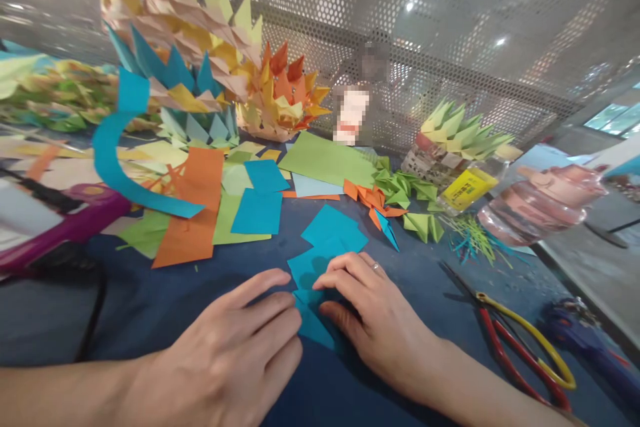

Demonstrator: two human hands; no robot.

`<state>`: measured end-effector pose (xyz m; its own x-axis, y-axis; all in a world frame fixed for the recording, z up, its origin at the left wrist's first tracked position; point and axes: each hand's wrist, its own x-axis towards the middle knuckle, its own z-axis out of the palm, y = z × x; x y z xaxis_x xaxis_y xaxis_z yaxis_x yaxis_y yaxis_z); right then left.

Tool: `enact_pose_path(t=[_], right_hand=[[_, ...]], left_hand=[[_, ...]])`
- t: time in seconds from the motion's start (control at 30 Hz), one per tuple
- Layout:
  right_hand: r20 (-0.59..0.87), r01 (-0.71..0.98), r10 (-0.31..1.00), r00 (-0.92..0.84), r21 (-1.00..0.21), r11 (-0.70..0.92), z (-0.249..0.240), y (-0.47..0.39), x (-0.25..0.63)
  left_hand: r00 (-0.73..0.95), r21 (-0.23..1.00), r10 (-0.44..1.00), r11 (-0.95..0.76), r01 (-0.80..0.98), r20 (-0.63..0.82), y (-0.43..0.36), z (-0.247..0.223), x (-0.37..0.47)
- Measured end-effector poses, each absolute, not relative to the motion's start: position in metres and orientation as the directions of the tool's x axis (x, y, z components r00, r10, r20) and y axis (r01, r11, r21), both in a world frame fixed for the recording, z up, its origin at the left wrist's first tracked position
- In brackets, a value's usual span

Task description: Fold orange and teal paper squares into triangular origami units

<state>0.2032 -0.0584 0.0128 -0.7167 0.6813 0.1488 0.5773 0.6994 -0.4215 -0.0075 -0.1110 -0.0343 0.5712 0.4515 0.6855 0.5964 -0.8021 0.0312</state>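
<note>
Head view: both hands, left hand (235, 353) and right hand (373, 317), press flat on blue paper (313, 293), fingers pinning a fold; scissors (520, 347) lie right of them.

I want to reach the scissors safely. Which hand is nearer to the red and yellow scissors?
Right. The right hand rests on the blue paper, just left of the red and yellow scissors. The left hand lies further left, beyond the paper.

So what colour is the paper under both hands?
Blue-turquoise: the paper pressed by the left hand and right hand, seen from the head camera.
</note>
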Motion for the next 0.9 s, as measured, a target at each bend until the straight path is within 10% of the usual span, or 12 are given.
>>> enact_pose_path(t=[0.53, 0.9], right_hand=[[0.221, 0.418, 0.818, -0.531, -0.771, 0.480, 0.023, -0.077, 0.204], [0.354, 0.524, 0.686, -0.636, -0.455, 0.720, 0.008, -0.079, 0.211]], left_hand=[[0.502, 0.070, 0.488, -0.763, 0.642, 0.714, -0.110, -0.005, 0.007], [0.620, 0.063, 0.441, -0.843, 0.534, 0.649, -0.101, -0.012, -0.008]])
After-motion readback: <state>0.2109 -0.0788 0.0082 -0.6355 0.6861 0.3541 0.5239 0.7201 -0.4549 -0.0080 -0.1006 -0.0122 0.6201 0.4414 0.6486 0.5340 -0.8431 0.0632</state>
